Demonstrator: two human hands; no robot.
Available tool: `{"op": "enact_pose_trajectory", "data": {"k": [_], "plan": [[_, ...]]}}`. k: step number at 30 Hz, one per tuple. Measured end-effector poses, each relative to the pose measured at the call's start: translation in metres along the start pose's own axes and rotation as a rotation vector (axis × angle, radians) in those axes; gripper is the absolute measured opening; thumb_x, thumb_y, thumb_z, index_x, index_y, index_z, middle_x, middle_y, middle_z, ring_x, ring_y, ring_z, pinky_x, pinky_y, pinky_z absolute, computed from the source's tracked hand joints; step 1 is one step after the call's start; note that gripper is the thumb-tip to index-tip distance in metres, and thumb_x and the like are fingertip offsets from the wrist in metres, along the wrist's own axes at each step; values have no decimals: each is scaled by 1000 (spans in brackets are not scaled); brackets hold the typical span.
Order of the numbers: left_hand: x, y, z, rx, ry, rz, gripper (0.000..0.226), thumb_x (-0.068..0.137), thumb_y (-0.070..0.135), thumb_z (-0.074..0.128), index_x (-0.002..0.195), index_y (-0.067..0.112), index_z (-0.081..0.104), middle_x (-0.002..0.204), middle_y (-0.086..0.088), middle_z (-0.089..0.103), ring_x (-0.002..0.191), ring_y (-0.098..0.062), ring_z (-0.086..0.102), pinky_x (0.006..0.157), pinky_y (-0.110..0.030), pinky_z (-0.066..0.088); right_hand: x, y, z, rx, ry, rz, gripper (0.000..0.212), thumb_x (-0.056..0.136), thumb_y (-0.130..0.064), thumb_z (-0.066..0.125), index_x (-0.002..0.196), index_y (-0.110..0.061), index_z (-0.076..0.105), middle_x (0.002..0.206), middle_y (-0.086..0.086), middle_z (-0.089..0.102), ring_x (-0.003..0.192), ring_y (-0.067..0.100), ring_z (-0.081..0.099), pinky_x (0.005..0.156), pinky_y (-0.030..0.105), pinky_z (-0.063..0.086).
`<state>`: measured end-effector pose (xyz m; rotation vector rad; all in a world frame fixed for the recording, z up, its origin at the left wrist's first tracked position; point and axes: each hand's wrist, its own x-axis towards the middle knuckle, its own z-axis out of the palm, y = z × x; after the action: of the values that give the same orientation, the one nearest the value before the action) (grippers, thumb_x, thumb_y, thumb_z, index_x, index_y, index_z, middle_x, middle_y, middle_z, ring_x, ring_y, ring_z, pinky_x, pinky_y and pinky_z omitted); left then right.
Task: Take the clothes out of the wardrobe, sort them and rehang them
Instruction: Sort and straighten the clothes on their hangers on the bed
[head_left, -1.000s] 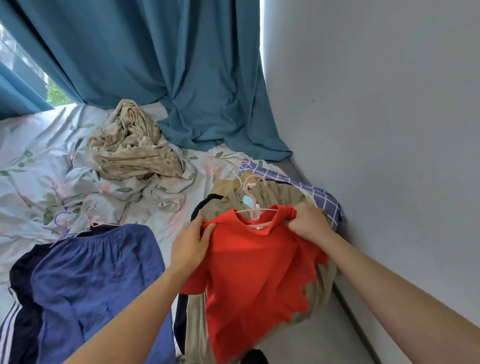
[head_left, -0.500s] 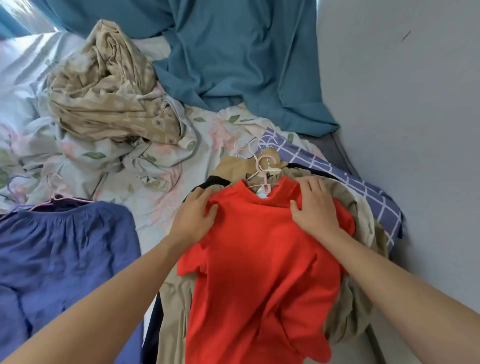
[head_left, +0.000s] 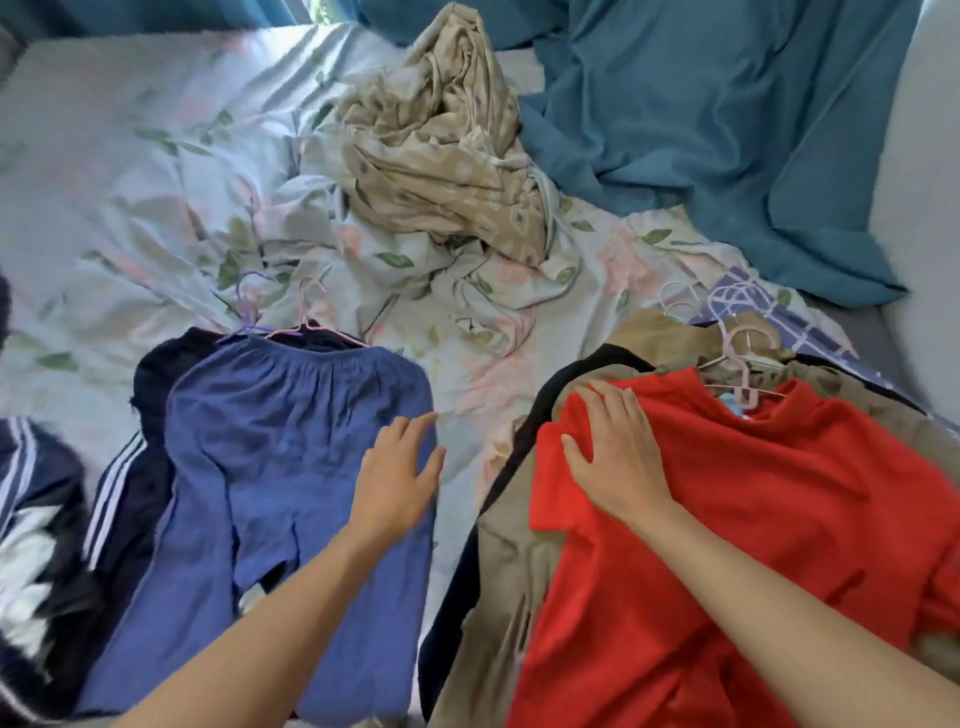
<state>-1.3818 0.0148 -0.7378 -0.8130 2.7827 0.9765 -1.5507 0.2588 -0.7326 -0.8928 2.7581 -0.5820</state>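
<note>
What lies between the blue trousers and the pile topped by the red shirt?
In the head view, only a strip of floral bedsheet separates the blue trousers from the red shirt pile. The left hand hovers at the trousers' edge beside it.

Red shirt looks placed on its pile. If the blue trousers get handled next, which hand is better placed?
Left, probably. The left hand hovers open at the edge of the blue trousers, while the right hand lies flat on the red shirt, across a strip of bedsheet.
</note>
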Motion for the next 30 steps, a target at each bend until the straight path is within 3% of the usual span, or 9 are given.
{"op": "enact_pose_trajectory", "data": {"k": [7,13,19,22,25,28,30], "plan": [[-14,-167,-67,85,66,-122,51,105,39,56,154,26,47,127,8,53,124,-20,50,100,-46,46,43,-128,113,30,-205,-82,70,95,-39,65,155,-14,40,156,5,41,144,28,37,121,44,33],[39,-275,-112,196,78,-105,60,104,41,58,158,21,41,150,0,47,136,-27,45,103,-49,45,103,-203,205,-68,-337,-251,71,98,-45,55,159,-15,37,163,11,35,149,33,31,121,50,33],[143,-312,-150,299,178,-136,50,97,26,60,142,7,50,140,-18,48,127,-41,48,93,-54,46,172,-212,234,-139,-358,57,64,106,-38,44,162,-19,19,157,19,32,138,45,37,112,54,37],[164,-323,-156,291,116,-169,46,100,29,56,139,5,48,135,-20,48,125,-42,46,92,-56,45,182,-205,238,-117,-360,123,55,105,-35,47,153,-13,32,145,22,45,131,43,44,108,54,41],[167,-332,-156,354,109,-109,39,101,32,58,129,5,52,128,-19,51,119,-41,48,87,-54,45,177,-207,237,-76,-256,116,34,102,-27,52,132,-9,48,131,19,53,122,41,49,100,51,44],[158,-336,-157,344,100,-67,27,103,31,54,117,8,55,118,-16,56,111,-39,52,86,-52,45,157,-215,231,-16,-188,122,15,102,-20,51,109,-7,48,115,22,56,107,42,52,88,50,42],[147,-335,-156,317,107,-44,19,103,31,52,105,12,52,106,-13,60,103,-39,54,83,-51,44,139,-220,223,29,-188,125,13,103,-23,51,100,-12,44,109,19,57,101,39,54,81,47,40]]}}
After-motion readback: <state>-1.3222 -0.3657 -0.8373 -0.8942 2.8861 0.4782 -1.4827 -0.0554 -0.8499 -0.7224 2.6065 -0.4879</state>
